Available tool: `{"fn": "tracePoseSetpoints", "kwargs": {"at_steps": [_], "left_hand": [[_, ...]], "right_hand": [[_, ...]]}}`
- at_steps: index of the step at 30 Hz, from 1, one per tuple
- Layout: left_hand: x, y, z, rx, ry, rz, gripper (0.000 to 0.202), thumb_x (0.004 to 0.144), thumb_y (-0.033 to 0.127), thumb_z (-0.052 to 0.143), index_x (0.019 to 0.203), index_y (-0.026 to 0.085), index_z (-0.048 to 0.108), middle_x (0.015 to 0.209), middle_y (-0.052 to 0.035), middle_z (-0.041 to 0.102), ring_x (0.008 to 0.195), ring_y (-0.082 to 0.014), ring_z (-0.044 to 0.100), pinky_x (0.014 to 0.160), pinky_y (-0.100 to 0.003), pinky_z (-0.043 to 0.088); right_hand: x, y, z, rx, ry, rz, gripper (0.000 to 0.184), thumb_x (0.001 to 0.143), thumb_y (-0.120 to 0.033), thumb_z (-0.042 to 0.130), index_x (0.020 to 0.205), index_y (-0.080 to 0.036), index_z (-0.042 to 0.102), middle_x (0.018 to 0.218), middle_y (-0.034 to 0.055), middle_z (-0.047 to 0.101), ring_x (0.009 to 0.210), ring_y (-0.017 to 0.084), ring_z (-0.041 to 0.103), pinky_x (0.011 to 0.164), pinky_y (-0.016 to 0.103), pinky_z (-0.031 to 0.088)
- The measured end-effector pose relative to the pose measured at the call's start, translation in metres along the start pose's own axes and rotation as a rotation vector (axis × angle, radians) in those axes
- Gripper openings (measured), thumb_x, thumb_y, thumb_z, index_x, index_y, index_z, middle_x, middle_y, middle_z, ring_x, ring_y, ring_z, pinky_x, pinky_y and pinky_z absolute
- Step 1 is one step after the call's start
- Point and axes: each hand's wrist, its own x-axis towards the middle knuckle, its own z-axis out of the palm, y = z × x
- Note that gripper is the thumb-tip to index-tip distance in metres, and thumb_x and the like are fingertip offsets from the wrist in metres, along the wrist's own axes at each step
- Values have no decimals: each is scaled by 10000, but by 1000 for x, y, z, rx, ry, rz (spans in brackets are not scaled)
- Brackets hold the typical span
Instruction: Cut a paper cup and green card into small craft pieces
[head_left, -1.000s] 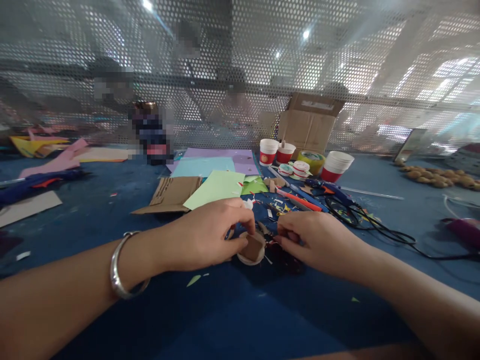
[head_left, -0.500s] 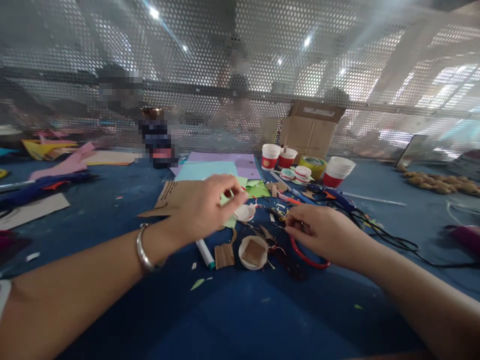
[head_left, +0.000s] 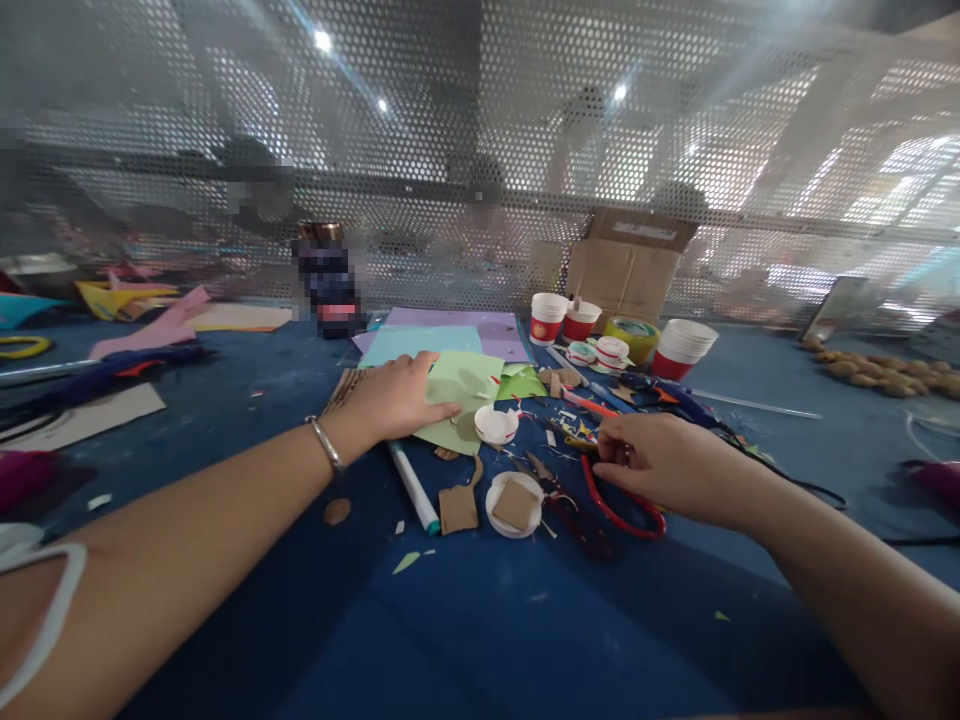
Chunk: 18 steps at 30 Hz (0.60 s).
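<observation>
Left grip (head_left: pixel 397 395): spread wide, thumb apart from the fingers, lying over the left side of the pale green sheet (head_left: pixel 465 385). Right grip (head_left: pixel 652 455): fingers curled at the red loop handle (head_left: pixel 621 524); I cannot tell whether I hold it or merely touch it.

Main worry: the white shallow cup (head_left: pixel 496 427) sits at the sheet's right edge. Dragging the sheet right or nearer could shove it along. Pressing without pinching may let the paper slide or crease.

Nearer, the marker (head_left: pixel 414 490) lies slantwise below my left hand; a low sweep could set it rolling.

The dark-bladed scissors (head_left: pixel 541 467) lie just left of the red handle. Pulling that handle left might snag them, or knock the cardboard square (head_left: pixel 515 505) off its white disc (head_left: pixel 492 493).

Farther right, the glue gun (head_left: pixel 679 398) trails a black cable (head_left: pixel 806 487) behind my right forearm; a wide swing could catch it.
</observation>
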Motion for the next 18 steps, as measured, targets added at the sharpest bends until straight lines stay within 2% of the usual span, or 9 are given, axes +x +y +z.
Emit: {"fn": "tracePoseSetpoints", "kwargs": {"at_steps": [5,12,15,18], "left_hand": [[5,-4,-5,-63,-73,-2,1051,774,702,591,1538,91,206,1346,-262,581,1189,-384,598,904,-394,468],[13,-5,-5,-85,-124,-64,1165,635,695,720,1535,114,261,1315,-269,617,1157,-416,617,865,-396,476],[13,-4,-4,-132,-113,-88,1165,610,606,773,1531,99,271,1270,-245,658,1074,-379,667,795,-356,495],[12,-3,-8,-194,-47,-72,996,713,443,718,1529,81,276,1128,-167,730,908,-289,711,700,-306,487]], "right_hand": [[-1,-2,0,9,17,-28,71,812,-275,568,803,-217,607,779,19,664,664,171,571,578,277,338],[-1,-4,1,-46,-6,32,59,724,-261,598,744,-220,561,729,3,631,622,160,517,553,280,299],[2,0,3,2,-6,46,80,707,-272,603,742,-223,550,676,-10,615,603,158,515,537,278,300],[4,5,3,97,-7,66,92,715,-280,596,760,-220,543,652,-17,608,590,154,526,527,272,323]]}}
